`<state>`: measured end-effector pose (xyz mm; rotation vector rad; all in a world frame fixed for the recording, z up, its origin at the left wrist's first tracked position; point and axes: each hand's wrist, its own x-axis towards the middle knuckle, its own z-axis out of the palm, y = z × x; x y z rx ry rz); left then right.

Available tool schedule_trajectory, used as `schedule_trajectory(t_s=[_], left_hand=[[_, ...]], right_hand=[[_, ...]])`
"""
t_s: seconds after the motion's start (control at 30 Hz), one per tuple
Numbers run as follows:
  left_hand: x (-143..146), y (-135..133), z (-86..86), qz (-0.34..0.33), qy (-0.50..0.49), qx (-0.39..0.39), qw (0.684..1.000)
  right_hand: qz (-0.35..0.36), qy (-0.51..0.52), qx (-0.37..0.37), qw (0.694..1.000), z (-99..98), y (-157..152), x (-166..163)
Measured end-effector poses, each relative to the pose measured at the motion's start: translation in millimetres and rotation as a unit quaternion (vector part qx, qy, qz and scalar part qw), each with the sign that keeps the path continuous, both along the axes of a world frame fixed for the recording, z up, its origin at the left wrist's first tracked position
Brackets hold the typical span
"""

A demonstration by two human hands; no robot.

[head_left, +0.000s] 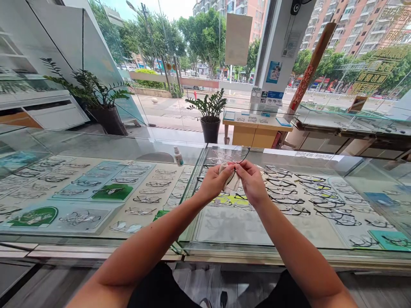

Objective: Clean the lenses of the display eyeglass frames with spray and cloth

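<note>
Over the glass counter, my two hands meet with their fingertips close together. My left hand is closed on a pale cloth, which hangs down between the hands. My right hand pinches a pair of eyeglasses; one dark temple arm curves up above the fingers. Most of the frame is hidden by the fingers and the cloth. To the left of my hands, a small white spray bottle stands upright on the counter top.
Below the glass of the display counter lie rows of eyeglasses and green and blue display pads. Beyond the counter stand a potted plant, a small display table and a tall window. A second plant leans in at left.
</note>
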<state>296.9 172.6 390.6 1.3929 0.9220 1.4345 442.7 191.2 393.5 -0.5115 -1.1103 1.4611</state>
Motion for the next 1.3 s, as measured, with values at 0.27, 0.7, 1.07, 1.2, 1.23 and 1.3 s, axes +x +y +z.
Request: schedule_trajectory(t_s=[0.27, 0.7, 1.07, 1.2, 1.23, 1.3], left_hand=[[-10, 18, -10.8, -0.03, -0.038, -0.072, 0.996], [-23, 26, 7.0, -0.069, -0.08, -0.033, 0.994], [-33, 28, 6.8, -0.069, -0.065, -0.032, 0.995], [-33, 28, 8.7, -0.095, -0.075, -0.04, 0.992], [-33, 28, 8.8, -0.103, -0.072, -0.047, 0.991], [-33, 27, 8.8, -0.117, -0.067, -0.054, 0.989]], right_hand=[[-0.064, -0.011, 0.018, 0.998, 7.8, 12, 19], [0.038, -0.182, 0.088, 0.979, 9.4, 15, 26], [0.091, -0.162, 0.082, 0.979, 7.9, 20, 30], [0.097, -0.165, 0.093, 0.977, 6.9, 20, 30], [0.099, -0.168, 0.094, 0.976, 6.5, 21, 30], [0.1, -0.171, 0.093, 0.976, 5.6, 21, 29]])
